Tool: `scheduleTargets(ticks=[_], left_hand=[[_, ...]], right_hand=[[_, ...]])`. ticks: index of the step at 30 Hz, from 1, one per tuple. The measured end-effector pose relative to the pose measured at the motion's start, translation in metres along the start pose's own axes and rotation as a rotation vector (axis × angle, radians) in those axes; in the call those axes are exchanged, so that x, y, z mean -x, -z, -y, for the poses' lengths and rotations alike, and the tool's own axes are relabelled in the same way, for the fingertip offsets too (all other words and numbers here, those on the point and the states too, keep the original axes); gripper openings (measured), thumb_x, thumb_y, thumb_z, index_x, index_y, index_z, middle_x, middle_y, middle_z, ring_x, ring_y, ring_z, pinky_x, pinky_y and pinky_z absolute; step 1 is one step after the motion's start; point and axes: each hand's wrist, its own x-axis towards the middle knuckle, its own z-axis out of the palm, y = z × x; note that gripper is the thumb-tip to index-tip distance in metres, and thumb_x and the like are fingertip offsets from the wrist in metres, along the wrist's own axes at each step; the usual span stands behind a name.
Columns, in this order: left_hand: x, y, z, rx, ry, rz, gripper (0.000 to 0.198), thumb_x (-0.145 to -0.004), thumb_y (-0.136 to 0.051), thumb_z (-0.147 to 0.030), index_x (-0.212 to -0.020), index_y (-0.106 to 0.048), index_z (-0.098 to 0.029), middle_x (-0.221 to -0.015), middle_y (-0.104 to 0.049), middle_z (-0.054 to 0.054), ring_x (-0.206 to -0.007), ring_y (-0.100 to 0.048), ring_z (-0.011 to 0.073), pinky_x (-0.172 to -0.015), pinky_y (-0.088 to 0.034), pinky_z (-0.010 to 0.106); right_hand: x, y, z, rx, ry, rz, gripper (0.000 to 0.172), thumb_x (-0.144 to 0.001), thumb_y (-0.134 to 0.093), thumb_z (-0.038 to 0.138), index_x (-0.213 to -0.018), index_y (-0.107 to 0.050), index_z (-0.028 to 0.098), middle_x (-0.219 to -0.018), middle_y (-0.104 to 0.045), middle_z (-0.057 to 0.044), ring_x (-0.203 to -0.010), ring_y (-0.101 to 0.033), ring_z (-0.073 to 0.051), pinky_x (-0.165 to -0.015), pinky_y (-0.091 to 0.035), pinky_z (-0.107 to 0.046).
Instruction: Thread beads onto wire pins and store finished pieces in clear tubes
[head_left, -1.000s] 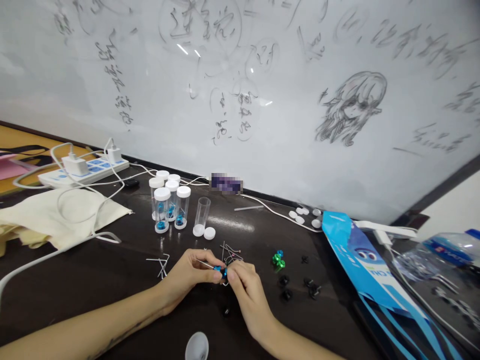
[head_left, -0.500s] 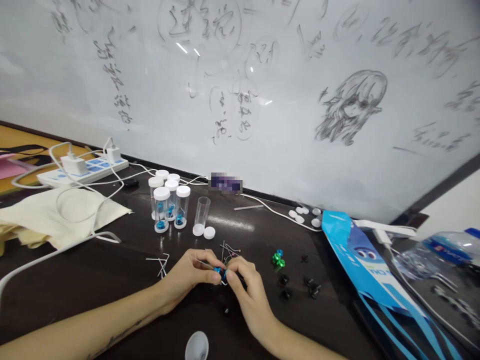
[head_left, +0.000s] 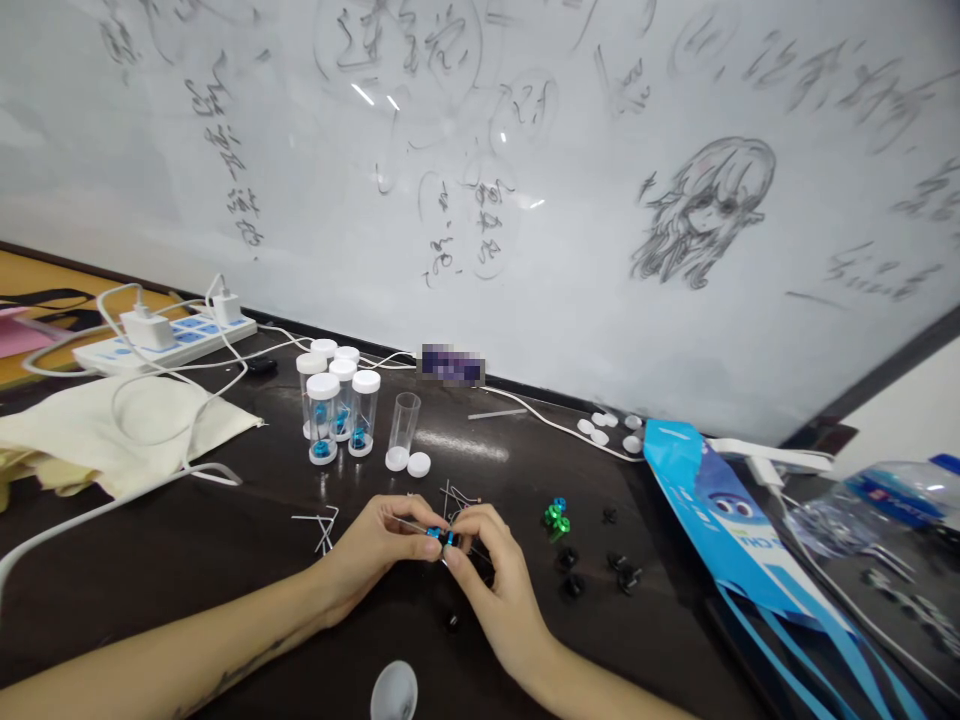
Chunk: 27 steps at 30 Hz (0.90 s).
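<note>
My left hand [head_left: 379, 540] pinches a small shiny blue part [head_left: 434, 533] between thumb and fingers; a thin metal rod shows by its fingertips. Against it, my right hand [head_left: 495, 570] closes thumb and index finger on another small blue-and-black part [head_left: 450, 538]. The two parts sit close together, and fingertips hide whether they are joined. Just behind the hands lies a tangle of thin metal pieces [head_left: 452, 497]. Several L-shaped metal keys [head_left: 324, 522] rest left of my left hand. A small black part [head_left: 452, 622] lies below the fingers.
Several capped clear tubes [head_left: 323, 420] with blue parts stand at back left, beside an uncapped tube [head_left: 405, 425] and a white cap [head_left: 418, 465]. Green parts [head_left: 556, 520] and black parts [head_left: 574, 585] lie right. A blue bag [head_left: 690, 500], cream cloth [head_left: 112, 425] and power strip [head_left: 180, 335] flank them.
The fingertips have shifted slightly around the small blue parts, and my right thumb has moved a little. Everything else on the table stays in place.
</note>
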Motion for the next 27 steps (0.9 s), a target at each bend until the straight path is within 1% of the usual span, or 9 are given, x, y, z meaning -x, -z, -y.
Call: scheduleTargets(ticks=[2, 4, 8, 10, 14, 17, 20, 23, 27], left_hand=[[-0.0001, -0.0002, 0.0001, -0.002, 0.002, 0.007, 0.016, -0.064, -0.085, -0.012, -0.077, -0.078, -0.017, -0.075, -0.067, 0.0, -0.072, -0.061, 0.0129, -0.07, -0.046, 0.022], [0.0003, -0.0004, 0.0009, -0.017, 0.003, 0.028, 0.017, -0.063, -0.085, -0.012, -0.077, -0.078, -0.017, -0.076, -0.066, 0.0, -0.07, -0.061, 0.0128, -0.068, -0.046, 0.023], [0.0013, -0.0007, 0.0024, -0.008, 0.007, 0.067, 0.017, -0.062, -0.086, -0.013, -0.077, -0.078, -0.017, -0.075, -0.065, 0.0, -0.071, -0.063, 0.0151, -0.068, -0.048, 0.026], [0.0012, -0.0007, 0.0023, -0.007, 0.013, 0.058, 0.017, -0.063, -0.086, -0.013, -0.077, -0.078, -0.017, -0.074, -0.065, 0.0, -0.071, -0.063, 0.0149, -0.069, -0.047, 0.026], [0.0006, -0.0007, 0.0003, -0.02, 0.015, 0.012, 0.015, -0.063, -0.085, -0.013, -0.076, -0.078, -0.016, -0.075, -0.067, 0.001, -0.072, -0.06, 0.0135, -0.07, -0.045, 0.024], [0.0008, -0.0013, -0.0016, -0.004, 0.02, -0.003, 0.014, -0.063, -0.084, -0.014, -0.076, -0.077, -0.016, -0.076, -0.069, 0.002, -0.074, -0.061, 0.015, -0.072, -0.044, 0.025], [0.0015, -0.002, -0.0026, 0.001, 0.024, -0.014, 0.015, -0.063, -0.084, -0.014, -0.075, -0.077, -0.016, -0.076, -0.07, 0.002, -0.075, -0.061, 0.0154, -0.072, -0.044, 0.025], [0.0016, -0.0018, -0.0021, 0.003, 0.019, -0.01, 0.015, -0.062, -0.085, -0.014, -0.075, -0.077, -0.016, -0.076, -0.07, 0.002, -0.075, -0.061, 0.0154, -0.072, -0.044, 0.025], [0.0015, -0.0015, -0.0006, 0.006, 0.037, 0.018, 0.016, -0.063, -0.085, -0.013, -0.076, -0.077, -0.016, -0.076, -0.069, 0.001, -0.073, -0.061, 0.0144, -0.071, -0.045, 0.025]], right_hand=[[0.0, 0.0003, -0.0002, -0.014, -0.001, 0.0, 0.013, -0.094, -0.056, 0.035, -0.093, -0.059, 0.023, -0.096, -0.057, -0.002, -0.092, -0.053, -0.02, -0.083, -0.037, -0.031], [0.0003, 0.0006, 0.0001, -0.015, -0.007, 0.011, 0.018, -0.098, -0.05, 0.036, -0.091, -0.059, 0.022, -0.095, -0.058, -0.002, -0.091, -0.053, -0.02, -0.083, -0.036, -0.031], [0.0, 0.0007, 0.0018, 0.017, -0.016, 0.052, 0.034, -0.103, -0.038, 0.033, -0.078, -0.057, 0.021, -0.08, -0.056, 0.0, -0.081, -0.053, -0.018, -0.08, -0.035, -0.031], [-0.0004, 0.0005, 0.0025, 0.026, -0.019, 0.058, 0.032, -0.102, -0.04, 0.031, -0.076, -0.056, 0.021, -0.081, -0.056, 0.001, -0.083, -0.053, -0.017, -0.081, -0.035, -0.031], [0.0, -0.0005, 0.0009, 0.008, -0.009, 0.01, 0.015, -0.097, -0.052, 0.029, -0.084, -0.056, 0.022, -0.093, -0.058, -0.001, -0.091, -0.053, -0.019, -0.083, -0.037, -0.031], [0.0011, -0.0022, -0.0026, -0.026, -0.003, -0.029, 0.008, -0.092, -0.059, 0.028, -0.089, -0.055, 0.022, -0.095, -0.056, -0.002, -0.088, -0.053, -0.019, -0.081, -0.04, -0.032], [0.0016, -0.0036, -0.0048, -0.046, -0.005, -0.042, 0.007, -0.091, -0.06, 0.027, -0.092, -0.055, 0.023, -0.096, -0.055, -0.002, -0.086, -0.053, -0.019, -0.08, -0.041, -0.032], [0.0008, -0.0032, -0.0036, -0.041, -0.008, -0.037, 0.009, -0.091, -0.06, 0.029, -0.089, -0.055, 0.022, -0.094, -0.056, -0.002, -0.087, -0.053, -0.019, -0.08, -0.04, -0.032], [-0.0007, -0.001, 0.0007, 0.008, -0.033, 0.003, 0.018, -0.096, -0.052, 0.032, -0.083, -0.055, 0.022, -0.087, -0.059, -0.001, -0.087, -0.052, -0.019, -0.08, -0.038, -0.031]])
